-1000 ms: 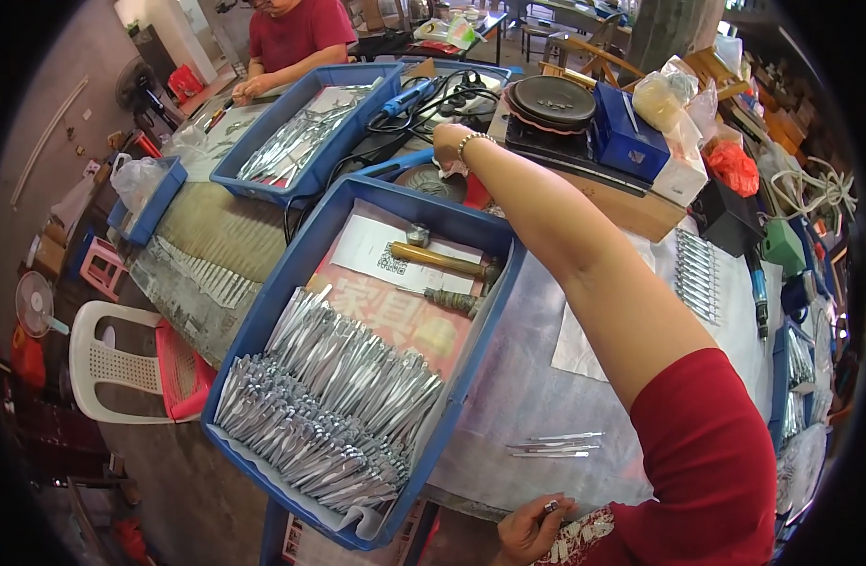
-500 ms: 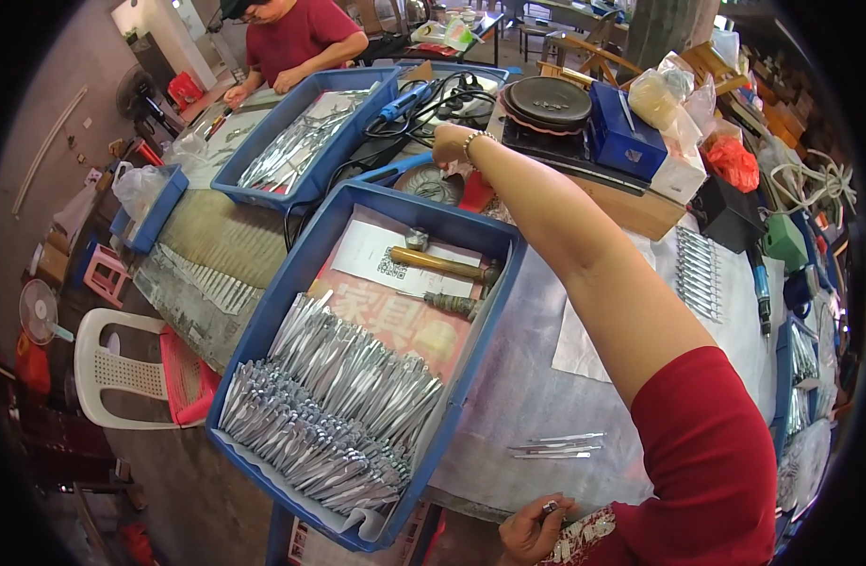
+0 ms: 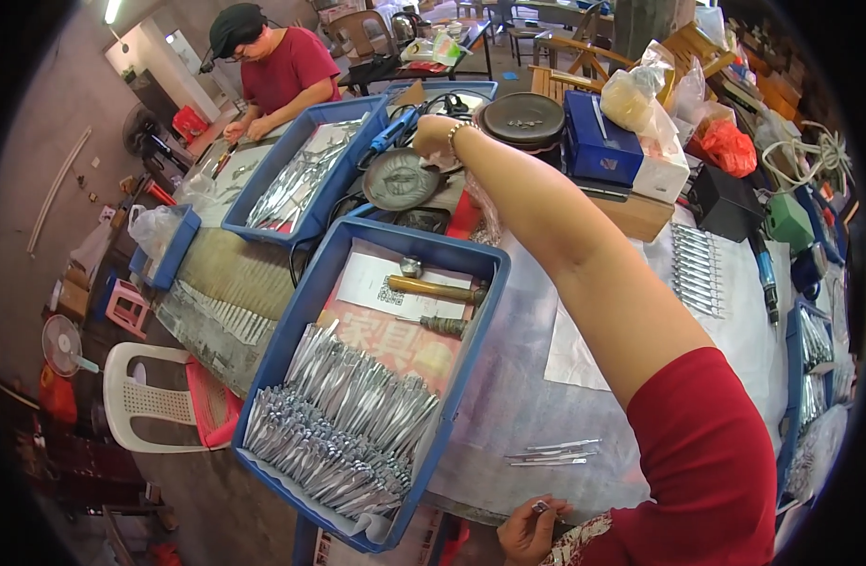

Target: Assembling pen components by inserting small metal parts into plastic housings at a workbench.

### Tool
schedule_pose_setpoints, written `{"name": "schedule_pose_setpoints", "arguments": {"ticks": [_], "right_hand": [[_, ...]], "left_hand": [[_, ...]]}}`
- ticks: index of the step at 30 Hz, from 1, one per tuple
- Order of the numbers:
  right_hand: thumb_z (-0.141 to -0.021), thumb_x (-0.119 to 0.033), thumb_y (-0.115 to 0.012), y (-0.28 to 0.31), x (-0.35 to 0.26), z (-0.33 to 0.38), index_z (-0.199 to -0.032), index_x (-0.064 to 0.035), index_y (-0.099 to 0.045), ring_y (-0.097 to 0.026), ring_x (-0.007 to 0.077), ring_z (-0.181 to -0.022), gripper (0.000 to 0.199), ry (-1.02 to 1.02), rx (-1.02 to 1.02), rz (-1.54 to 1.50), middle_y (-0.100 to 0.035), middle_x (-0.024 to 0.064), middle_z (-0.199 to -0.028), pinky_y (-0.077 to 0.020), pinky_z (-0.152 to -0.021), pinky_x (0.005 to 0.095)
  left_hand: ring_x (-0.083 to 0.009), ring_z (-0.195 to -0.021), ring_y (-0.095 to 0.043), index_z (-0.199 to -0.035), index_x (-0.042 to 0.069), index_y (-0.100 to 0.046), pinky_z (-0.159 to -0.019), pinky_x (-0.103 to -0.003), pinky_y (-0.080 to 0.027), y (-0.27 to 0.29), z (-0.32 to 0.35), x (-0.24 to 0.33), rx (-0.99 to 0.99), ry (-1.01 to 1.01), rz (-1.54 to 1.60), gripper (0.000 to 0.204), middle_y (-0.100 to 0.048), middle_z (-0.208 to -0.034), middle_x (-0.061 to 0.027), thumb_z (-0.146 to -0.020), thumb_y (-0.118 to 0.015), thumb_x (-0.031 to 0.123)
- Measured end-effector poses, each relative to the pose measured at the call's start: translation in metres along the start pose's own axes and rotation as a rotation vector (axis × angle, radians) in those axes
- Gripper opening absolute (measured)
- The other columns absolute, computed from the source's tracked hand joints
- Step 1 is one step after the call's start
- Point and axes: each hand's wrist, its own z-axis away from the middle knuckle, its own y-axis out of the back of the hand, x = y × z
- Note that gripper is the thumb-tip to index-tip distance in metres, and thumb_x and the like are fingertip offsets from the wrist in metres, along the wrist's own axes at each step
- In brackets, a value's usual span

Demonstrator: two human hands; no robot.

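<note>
Far across the bench: the right hand (image 3: 436, 135) is stretched out at full arm's length, a bracelet on its wrist, sitting at the rim of a round grey dish (image 3: 399, 179).
Right hand state: fingers curled in together at the dish edge; whether they actually pinch anything, I cannot tell from here.
Dish: shallow and dark, lying flat beyond the near tray, just beside a blue-handled tool (image 3: 395, 130) and a tangle of black cable.
Left hand: the left hand (image 3: 530, 528) is down at the lower edge of the view, close to the body, fingers pinched together on a small silvery piece (image 3: 540, 507).
Loose pieces: a few thin metal strips (image 3: 551, 454) lie on the grey bench (image 3: 508, 396) just above that hand.
Near tray: a blue tray (image 3: 296, 316) under the outstretched arm, packed at its near end with rows of shiny metal parts (image 3: 343, 424); at its far end a wooden-handled hammer (image 3: 431, 287) and a smaller tool (image 3: 442, 325) rest on paper.
Far tray: a second blue tray (image 3: 301, 179) of metal parts sits further off to the left.
Right side: a dark round lid (image 3: 523, 118), a blue box (image 3: 598, 141) and plastic bags are crowded together past the arm.
Co-worker: a person in a red shirt (image 3: 287, 71) is bent over the far end, both hands down on the bench surface.
</note>
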Motion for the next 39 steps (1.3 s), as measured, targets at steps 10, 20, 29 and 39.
{"name": "schedule_pose_setpoints", "arguments": {"ticks": [10, 20, 29, 39], "right_hand": [[-0.066, -0.006, -0.066, 0.080, -0.041, 0.099, -0.082, -0.0021, -0.059, -0.062, 0.0217, -0.070, 0.018, -0.223, 0.306, -0.163, -0.064, 0.0086, -0.076, -0.0516, -0.058, 0.0377], [-0.073, -0.015, -0.067, 0.054, 0.009, 0.187, -0.075, -0.0049, -0.065, -0.064, 0.0229, -0.071, 0.010, -0.910, 0.177, -0.626, -0.066, 0.0080, -0.074, -0.0531, -0.059, 0.0379], [-0.084, -0.025, -0.055, 0.064, -0.012, 0.200, -0.083, -0.0047, -0.067, -0.064, 0.0229, -0.070, 0.023, -0.848, -0.094, -0.241, -0.066, 0.0106, -0.084, -0.0519, -0.061, 0.0390], [-0.073, -0.011, -0.057, 0.054, -0.030, 0.209, -0.094, -0.0055, -0.066, -0.064, 0.0294, -0.085, 0.023, -0.987, 0.619, -0.008, -0.065, 0.0135, -0.098, -0.0505, -0.070, 0.0412]], "left_hand": [[-0.0136, -0.076, -0.061, -0.105, -0.002, -0.051, -0.069, -0.025, -0.049, -0.002, 0.000, -0.005, 0.087, 0.030, 0.065, 0.016, -0.063, -0.088, -0.0090, -0.091, -0.048, 0.004], [-0.0119, -0.074, -0.059, -0.096, 0.000, -0.053, -0.068, -0.024, -0.048, 0.005, 0.002, -0.015, 0.119, 0.100, -0.168, 0.009, -0.063, -0.084, -0.0077, -0.091, -0.048, 0.005], [-0.0128, -0.076, -0.060, -0.097, 0.000, -0.053, -0.070, -0.025, -0.049, 0.004, 0.002, -0.016, 0.093, 0.121, -0.177, 0.010, -0.063, -0.086, -0.0079, -0.091, -0.048, 0.007], [-0.0121, -0.074, -0.060, -0.097, -0.002, -0.056, -0.068, -0.025, -0.049, 0.000, 0.003, -0.018, 0.152, 0.058, -0.179, 0.012, -0.064, -0.084, -0.0072, -0.090, -0.049, 0.005]]}}
